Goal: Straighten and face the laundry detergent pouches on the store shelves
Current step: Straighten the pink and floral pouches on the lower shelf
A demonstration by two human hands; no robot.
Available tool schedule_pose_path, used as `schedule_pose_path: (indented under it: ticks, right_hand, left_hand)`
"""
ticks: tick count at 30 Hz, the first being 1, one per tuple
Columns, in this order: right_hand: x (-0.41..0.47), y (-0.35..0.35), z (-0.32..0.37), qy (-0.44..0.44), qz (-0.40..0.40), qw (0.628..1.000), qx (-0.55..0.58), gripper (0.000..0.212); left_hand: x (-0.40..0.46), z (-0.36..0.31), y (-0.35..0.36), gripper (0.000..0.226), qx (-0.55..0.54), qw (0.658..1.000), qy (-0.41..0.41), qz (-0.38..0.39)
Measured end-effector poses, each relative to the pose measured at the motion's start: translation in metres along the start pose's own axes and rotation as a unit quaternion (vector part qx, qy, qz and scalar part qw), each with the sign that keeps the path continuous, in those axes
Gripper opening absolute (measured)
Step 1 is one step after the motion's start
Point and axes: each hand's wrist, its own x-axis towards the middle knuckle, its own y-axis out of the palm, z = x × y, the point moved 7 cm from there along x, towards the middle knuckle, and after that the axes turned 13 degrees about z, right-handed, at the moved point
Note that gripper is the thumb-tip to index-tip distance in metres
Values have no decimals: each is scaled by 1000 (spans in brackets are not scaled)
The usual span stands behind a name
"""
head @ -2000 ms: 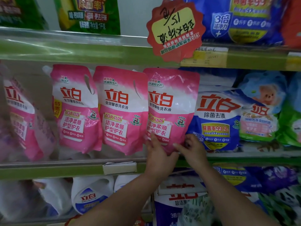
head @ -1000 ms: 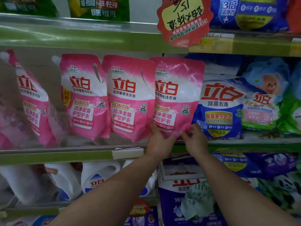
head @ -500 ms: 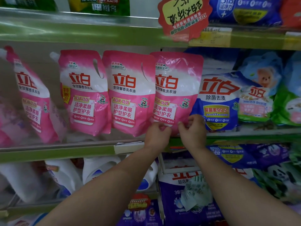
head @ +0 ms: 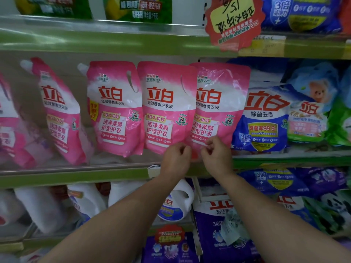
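Facing step underway: the rightmost pink pouch point(head: 218, 103)'s bottom edge is pinched by left hand point(head: 175, 158) & right hand point(head: 216, 155), side by side; next, prob. the leaning pouch point(head: 60, 114) further left.

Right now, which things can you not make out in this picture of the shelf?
- Head view: bottom edge of the rightmost pink pouch, covered by the left hand and right hand.
- Whether either hand pinches the pouch: fingers are curled, contact unclear.
- Leaning pink pouch at left: print blurred.
- Red price sign: top cut off by the frame edge.
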Motion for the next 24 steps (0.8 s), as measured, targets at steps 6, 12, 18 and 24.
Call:
schedule_pose_path:
  ticks: [6, 12, 18, 24]
  right_hand:
    - [-1, 20, 21, -7, 23, 1000, -4, 13]
    - [-7, 32, 28, -4, 10, 1000, -2, 13]
    - [-13, 46, 31, 2, 7, 1000, -7, 16]
    - [-16, 54, 42, 22, 9, 998, -51, 21]
  left_hand:
    - [-7, 11, -23, 20, -14, 1000, -6, -17]
    - [-12, 27, -39, 22, -8, 999, -30, -16]
    - [-21, 48, -56, 25, 29, 998, -40, -37]
    - [-26, 61, -66, 34, 78, 994, -57, -42]
